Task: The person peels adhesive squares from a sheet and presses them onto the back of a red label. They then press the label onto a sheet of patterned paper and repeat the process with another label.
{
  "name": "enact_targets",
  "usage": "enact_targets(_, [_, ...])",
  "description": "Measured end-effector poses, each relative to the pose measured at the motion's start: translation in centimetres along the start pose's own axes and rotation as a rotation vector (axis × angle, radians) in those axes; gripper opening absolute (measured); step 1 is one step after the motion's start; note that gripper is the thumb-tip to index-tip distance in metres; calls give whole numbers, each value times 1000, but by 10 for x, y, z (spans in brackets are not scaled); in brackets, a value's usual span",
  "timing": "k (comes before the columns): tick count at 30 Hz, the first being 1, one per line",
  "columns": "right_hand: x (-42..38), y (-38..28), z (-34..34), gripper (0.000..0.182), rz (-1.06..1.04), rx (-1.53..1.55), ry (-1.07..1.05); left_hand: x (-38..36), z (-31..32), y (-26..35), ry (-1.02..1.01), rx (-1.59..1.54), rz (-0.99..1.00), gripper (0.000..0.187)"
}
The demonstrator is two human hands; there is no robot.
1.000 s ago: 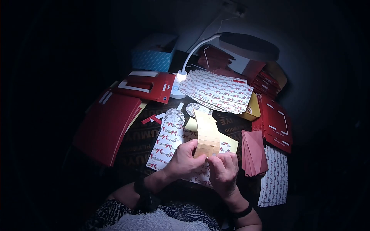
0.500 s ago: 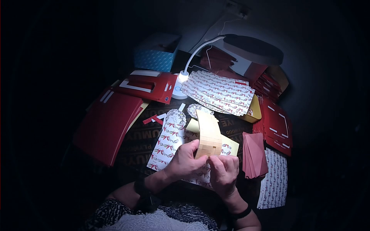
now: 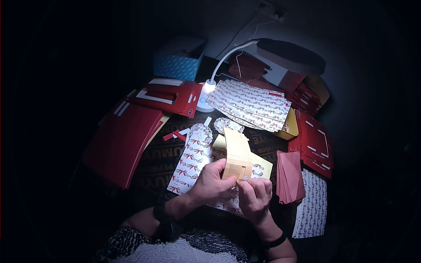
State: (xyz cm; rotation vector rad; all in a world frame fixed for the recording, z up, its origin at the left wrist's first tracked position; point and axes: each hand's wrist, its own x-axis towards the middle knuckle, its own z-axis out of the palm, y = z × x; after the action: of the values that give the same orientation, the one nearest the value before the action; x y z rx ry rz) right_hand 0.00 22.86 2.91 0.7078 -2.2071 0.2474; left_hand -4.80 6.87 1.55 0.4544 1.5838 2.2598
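Note:
My left hand (image 3: 213, 180) grips a curved tan sheet of adhesive pads (image 3: 237, 158), scored into small rectangles, with the thumb on its lower left. At the sheet's lower edge my right hand (image 3: 255, 196) is closed in a pinch; what lies between its fingertips is too small to make out. A small pale gap shows in the sheet just above the right fingers. Beneath both hands lies white paper printed with red bows and garlands (image 3: 189, 164), topped by a crinkled clear round piece (image 3: 201, 134). Behind the sheet is pale yellow paper (image 3: 262, 163).
A lit desk lamp (image 3: 210, 86) stands at the back. Red card folders (image 3: 125, 144) lie left, with more red folders (image 3: 313, 142) at right. Fanned printed sheets (image 3: 252, 105), dusty-red envelopes (image 3: 289, 177), a yellow container (image 3: 289, 125) and a blue box (image 3: 179, 63) surround the work area.
A pale gap has appeared near the sheet's lower right, above my right fingertips. My right hand has shifted very slightly; the left keeps its grip.

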Motion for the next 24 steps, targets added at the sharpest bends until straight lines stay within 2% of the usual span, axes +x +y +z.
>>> enact_targets(24, [-13,12,-1,25,-167,34,-25,7,0,-5,4,-277,-95,27])
